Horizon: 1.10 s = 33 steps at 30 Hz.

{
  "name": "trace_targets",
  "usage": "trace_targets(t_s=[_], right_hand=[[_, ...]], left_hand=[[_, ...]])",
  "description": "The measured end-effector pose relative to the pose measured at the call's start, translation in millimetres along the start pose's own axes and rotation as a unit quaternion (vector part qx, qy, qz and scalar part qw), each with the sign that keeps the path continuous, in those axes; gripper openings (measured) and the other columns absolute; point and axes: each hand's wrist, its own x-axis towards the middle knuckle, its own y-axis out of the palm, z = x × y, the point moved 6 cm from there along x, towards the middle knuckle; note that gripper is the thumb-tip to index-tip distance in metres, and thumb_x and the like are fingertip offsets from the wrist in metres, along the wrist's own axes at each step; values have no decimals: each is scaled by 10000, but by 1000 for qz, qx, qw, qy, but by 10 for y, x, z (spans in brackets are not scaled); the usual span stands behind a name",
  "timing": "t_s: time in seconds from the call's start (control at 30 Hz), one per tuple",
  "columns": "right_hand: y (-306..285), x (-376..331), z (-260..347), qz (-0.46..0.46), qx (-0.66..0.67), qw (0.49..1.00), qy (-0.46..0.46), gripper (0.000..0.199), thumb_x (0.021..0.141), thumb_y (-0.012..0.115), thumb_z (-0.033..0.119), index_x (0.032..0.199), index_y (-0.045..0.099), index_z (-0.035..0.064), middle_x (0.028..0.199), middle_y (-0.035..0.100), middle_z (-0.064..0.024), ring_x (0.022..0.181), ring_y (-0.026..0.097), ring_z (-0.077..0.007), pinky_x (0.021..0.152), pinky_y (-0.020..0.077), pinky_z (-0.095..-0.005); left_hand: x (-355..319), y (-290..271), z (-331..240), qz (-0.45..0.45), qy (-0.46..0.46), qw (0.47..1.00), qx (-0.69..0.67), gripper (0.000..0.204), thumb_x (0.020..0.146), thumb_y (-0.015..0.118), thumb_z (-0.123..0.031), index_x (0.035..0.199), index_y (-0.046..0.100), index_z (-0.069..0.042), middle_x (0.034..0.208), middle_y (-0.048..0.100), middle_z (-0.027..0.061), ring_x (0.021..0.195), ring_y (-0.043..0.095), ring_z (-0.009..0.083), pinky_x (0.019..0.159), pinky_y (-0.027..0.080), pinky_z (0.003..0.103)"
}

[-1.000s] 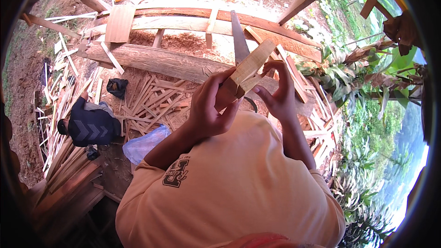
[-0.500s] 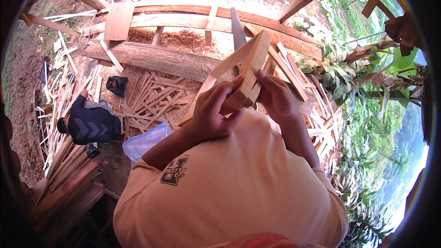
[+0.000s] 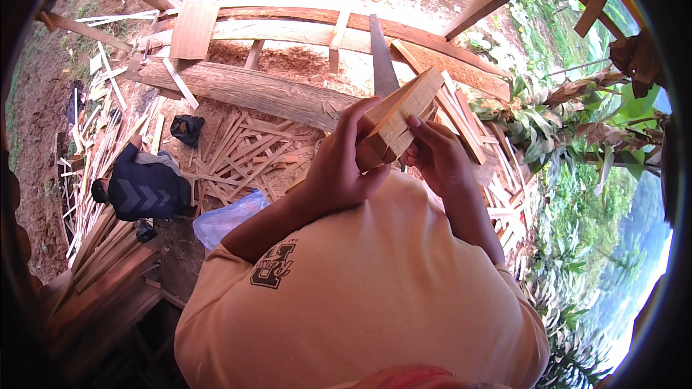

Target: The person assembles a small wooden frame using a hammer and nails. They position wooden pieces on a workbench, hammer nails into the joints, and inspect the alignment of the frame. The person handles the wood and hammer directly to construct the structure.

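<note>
Close in front of my chest, a short wooden block (image 3: 407, 115) with square-cut ends is between my two hands. My left hand (image 3: 339, 158) wraps round its near left side, thumb below and fingers over the edge. On the right face of the wood, my right hand (image 3: 441, 157) presses with its thumb and bent fingers. The block tilts up and away to the right. Just beyond it a tapered grey saw blade (image 3: 382, 61) points away from me; its handle end is hidden behind the wood and hands.
A thick beam (image 3: 245, 90) and long planks (image 3: 288, 32) cross ahead. Wood offcuts (image 3: 245, 151) litter the ground. On the left a person (image 3: 148, 184) in a dark top bends beside stacked boards (image 3: 108, 281). A black bag (image 3: 187, 130) and a clear plastic sheet (image 3: 231, 220) lie nearby.
The wood has turned in my hands, its far end swinging right and its near end face now showing more. My left hand has shifted further round it; my right thumb lies flatter on the face.
</note>
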Motion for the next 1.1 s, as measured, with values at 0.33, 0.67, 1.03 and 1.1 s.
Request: trace_targets(t_s=[0.33, 0.67, 1.03, 1.1], right_hand=[[-6, 78, -18, 16, 15, 1000, 5, 242, 1046, 655, 265, 1074, 651, 25, 830, 613, -18, 722, 543, -107, 658, 441, -284], [-117, -1, -221, -30, 113, 993, 8, 213, 997, 725, 272, 1003, 639, 77, 718, 557, 23, 675, 517, -104, 672, 417, -289], [-40, -89, -289, 45, 159, 986, -31, 309, 1051, 568, 439, 1089, 626, 137, 686, 490, 1, 686, 473, -152, 757, 436, -334], [-93, -63, -336, 49, 152, 987, -31, 283, 1063, 533, 448, 1125, 658, 202, 667, 484, 2, 648, 451, -149, 746, 442, -338]], left_hand=[[190, 32, 10, 151, 25, 988, -28, 670, 780, 761, -6, 1395, 516, -110, 1274, 708, 154, 1092, 731, 361, 856, 591, 420], [206, 127, 89, 109, 23, 993, -36, 618, 791, 756, -2, 1355, 524, -102, 1212, 721, 136, 1056, 728, 399, 848, 584, 430], [320, 64, 179, 90, 44, 994, -54, 637, 776, 732, 52, 1353, 515, -105, 905, 708, 97, 773, 737, 221, 707, 556, 346], [350, 45, 238, 83, 42, 994, -62, 637, 771, 731, 56, 1349, 519, -105, 820, 662, 70, 724, 690, 177, 675, 532, 329]])
